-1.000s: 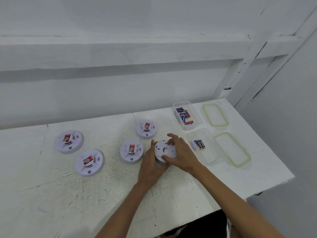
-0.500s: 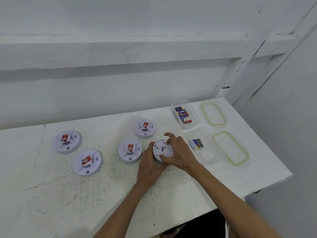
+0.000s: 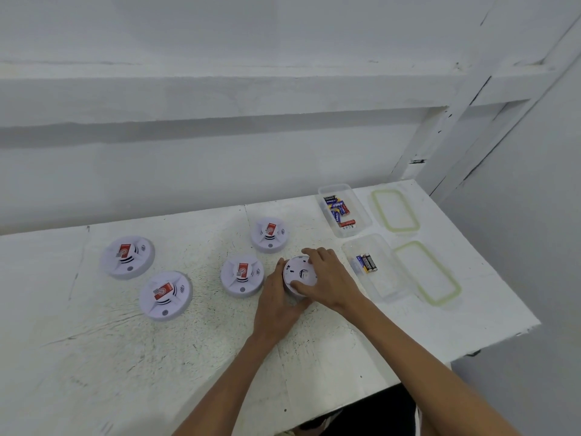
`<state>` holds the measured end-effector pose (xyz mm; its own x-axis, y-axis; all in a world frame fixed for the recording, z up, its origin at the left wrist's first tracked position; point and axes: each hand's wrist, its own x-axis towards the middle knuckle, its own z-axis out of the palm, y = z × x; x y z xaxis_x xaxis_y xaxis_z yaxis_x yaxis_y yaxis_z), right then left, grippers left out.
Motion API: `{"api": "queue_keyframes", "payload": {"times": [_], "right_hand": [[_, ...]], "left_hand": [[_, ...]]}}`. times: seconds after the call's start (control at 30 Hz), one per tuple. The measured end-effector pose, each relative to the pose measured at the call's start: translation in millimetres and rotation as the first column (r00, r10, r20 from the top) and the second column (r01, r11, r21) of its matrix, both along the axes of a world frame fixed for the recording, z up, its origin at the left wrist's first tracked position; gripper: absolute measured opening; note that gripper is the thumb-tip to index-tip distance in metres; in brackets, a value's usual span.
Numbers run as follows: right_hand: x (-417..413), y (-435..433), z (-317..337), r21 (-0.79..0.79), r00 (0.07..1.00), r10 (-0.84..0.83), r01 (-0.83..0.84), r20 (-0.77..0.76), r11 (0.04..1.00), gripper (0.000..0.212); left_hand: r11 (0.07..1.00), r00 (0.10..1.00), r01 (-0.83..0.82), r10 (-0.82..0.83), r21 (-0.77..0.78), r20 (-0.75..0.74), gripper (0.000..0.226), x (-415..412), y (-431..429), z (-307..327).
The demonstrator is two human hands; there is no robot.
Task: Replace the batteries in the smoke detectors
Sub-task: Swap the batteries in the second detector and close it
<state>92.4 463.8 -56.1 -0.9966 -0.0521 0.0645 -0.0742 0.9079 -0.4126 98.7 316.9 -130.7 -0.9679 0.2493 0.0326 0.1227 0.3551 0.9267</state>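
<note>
Head view: smoke detector (image 3: 298,273) gripped by both hands, just left of the two-battery box (image 3: 388,292).
Left hand (image 3: 276,305) cups its left rim. Right hand (image 3: 328,283) spans the top, pinching the rim, and is the hand nearer the box.

White table (image 3: 94,357) with five smoke detectors (image 3: 241,275), two clear tubs (image 3: 361,212) (loose lids (image 3: 395,209) beside)

Single view, worn on the person's head. The scene is faced forward and downward, from above the near edge of the white table (image 3: 94,357). Both forearms (image 3: 226,376) are seen entering from the bottom edge; the left hand (image 3: 276,309) and right hand (image 3: 333,281) are met on a smoke detector (image 3: 297,272) just below centre, at arm's reach. The upper half is filled by the white wall (image 3: 220,158).
</note>
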Motion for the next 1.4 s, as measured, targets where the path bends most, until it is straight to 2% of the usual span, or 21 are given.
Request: {"api": "queue_keyframes", "payload": {"times": [0.23,0.43,0.53,0.63,0.77,0.83,0.93,1.07,1.13,1.23,1.4], "right_hand": [[-5,-2,-4,0.256,0.991,0.13,-0.115,-0.043,0.96,0.069],[-7,-4,-8,0.288,0.981,0.177,-0.147,-0.08,0.946,0.062],[-1,3,-3,0.097,0.994,0.091,-0.084,-0.067,0.992,0.06],[15,16,-5,-0.084,0.978,0.013,-0.031,-0.207,0.996,0.042],[41,26,-10,-0.382,0.981,0.003,-0.078,-0.193,0.921,0.053],[48,26,-11,-0.441,0.985,-0.017,-0.061,-0.171,0.896,0.052],[48,22,-15,-0.529,0.98,-0.115,0.013,-0.162,0.848,0.035],[45,13,-13,-0.666,0.958,-0.286,0.2,-0.021,0.719,0.028],[43,7,-10,-0.712,0.948,-0.317,0.241,0.027,0.66,0.028],[40,1,-10,-0.729,0.937,-0.339,0.287,0.079,0.622,0.024],[36,-6,-23,-0.765,0.921,-0.325,0.366,0.215,0.53,0.028]], "left_hand": [[0.994,0.999,0.038,-0.041,-0.106,-0.027,0.105,-1,0,-3],[0.995,0.997,0.044,-0.049,-0.089,-0.054,0.102,-2,-1,-4],[1.0,1.0,0.015,-0.015,0.005,-0.019,0.109,1,-2,-3],[0.986,0.999,-0.026,0.02,0.163,0.043,0.112,3,-3,5],[0.973,0.995,-0.067,0.05,0.222,0.083,0.106,0,-5,10],[0.969,0.994,-0.076,0.055,0.235,0.096,0.098,0,-6,10],[0.972,0.996,-0.071,0.058,0.223,0.063,0.076,3,-10,16],[0.983,0.999,0.038,-0.032,0.177,-0.032,0.05,5,-10,19],[0.989,0.998,0.033,-0.025,0.143,-0.059,0.053,4,-9,16],[0.99,0.996,0.005,0.007,0.139,-0.086,0.058,3,-8,15],[0.994,0.998,-0.016,0.022,0.104,-0.058,0.063,-1,-5,6]]}}
